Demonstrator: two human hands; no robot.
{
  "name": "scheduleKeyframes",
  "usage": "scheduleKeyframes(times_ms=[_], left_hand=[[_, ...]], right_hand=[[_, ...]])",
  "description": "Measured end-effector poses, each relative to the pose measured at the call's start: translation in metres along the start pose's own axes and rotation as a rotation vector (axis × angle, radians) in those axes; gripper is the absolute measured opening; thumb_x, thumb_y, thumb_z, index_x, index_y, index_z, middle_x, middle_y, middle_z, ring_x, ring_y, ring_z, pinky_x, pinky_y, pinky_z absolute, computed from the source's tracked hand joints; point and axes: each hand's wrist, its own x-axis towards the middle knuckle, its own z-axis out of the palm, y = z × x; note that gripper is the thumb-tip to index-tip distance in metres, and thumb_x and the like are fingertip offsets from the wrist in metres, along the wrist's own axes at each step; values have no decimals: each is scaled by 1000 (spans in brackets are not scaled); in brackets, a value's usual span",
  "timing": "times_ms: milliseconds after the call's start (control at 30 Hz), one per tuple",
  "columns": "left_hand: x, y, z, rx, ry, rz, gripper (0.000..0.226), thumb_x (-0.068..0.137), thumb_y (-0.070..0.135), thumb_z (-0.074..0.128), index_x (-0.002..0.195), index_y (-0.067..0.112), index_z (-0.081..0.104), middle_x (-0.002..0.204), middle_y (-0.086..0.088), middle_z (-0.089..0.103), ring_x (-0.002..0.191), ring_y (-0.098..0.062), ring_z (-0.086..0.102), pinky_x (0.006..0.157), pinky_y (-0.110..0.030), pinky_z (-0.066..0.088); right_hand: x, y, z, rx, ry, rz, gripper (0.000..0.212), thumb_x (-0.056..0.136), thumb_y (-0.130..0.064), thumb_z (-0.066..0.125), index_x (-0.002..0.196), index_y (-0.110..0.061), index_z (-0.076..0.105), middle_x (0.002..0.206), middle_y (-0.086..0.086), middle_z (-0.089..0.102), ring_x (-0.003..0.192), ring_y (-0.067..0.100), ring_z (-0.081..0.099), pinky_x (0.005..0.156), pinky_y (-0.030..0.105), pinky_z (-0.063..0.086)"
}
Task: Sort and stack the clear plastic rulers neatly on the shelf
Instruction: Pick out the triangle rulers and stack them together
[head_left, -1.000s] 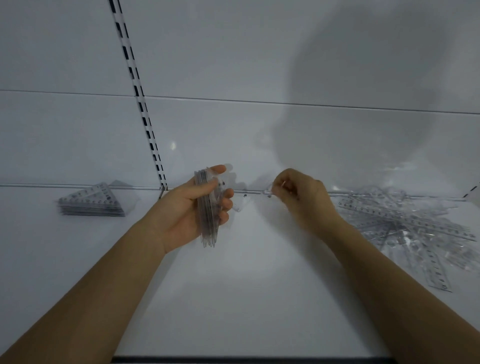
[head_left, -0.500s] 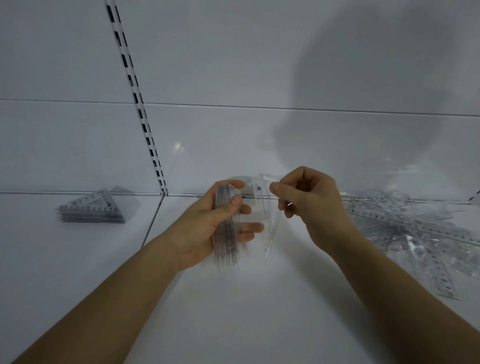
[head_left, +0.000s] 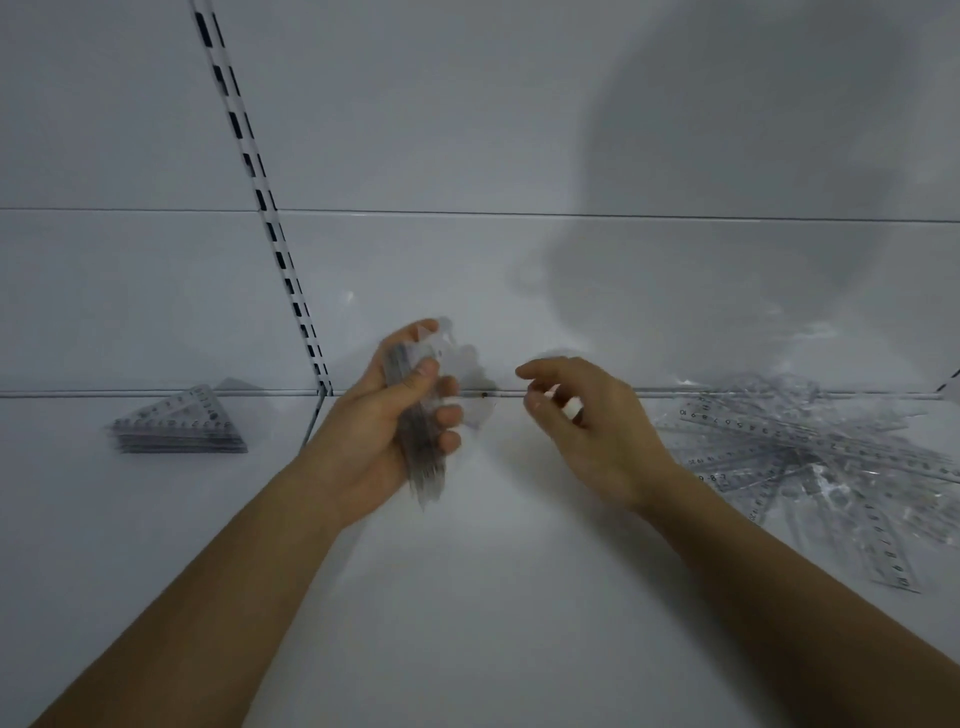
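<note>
The white shelf (head_left: 493, 597) carries a loose heap of clear rulers (head_left: 831, 467) at the right and a neat stack of triangular rulers (head_left: 179, 428) at the far left. Above its middle, the left hand (head_left: 384, 431) has its grip curled round a bundle of clear rulers (head_left: 423, 457) held on edge. The right hand (head_left: 587, 431) hovers just beside, grip loosely spread, holding nothing.

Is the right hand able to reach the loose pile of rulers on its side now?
Probably yes. The right hand holds nothing, its fingers loosely curled, and only bare shelf lies between it and the loose pile of rulers beside it.
</note>
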Motion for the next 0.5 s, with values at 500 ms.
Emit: scheduleKeyframes(times_ms=[500], left_hand=[[-4, 27, -18, -224, 106, 18, 29, 90, 22, 62, 118, 23, 54, 102, -17, 62, 64, -17, 55, 53, -25, 50]], right_hand=[[48, -18, 32, -722, -387, -340, 33, 101, -42, 51, 112, -16, 67, 110, 4, 62, 104, 27, 61, 87, 37, 47]])
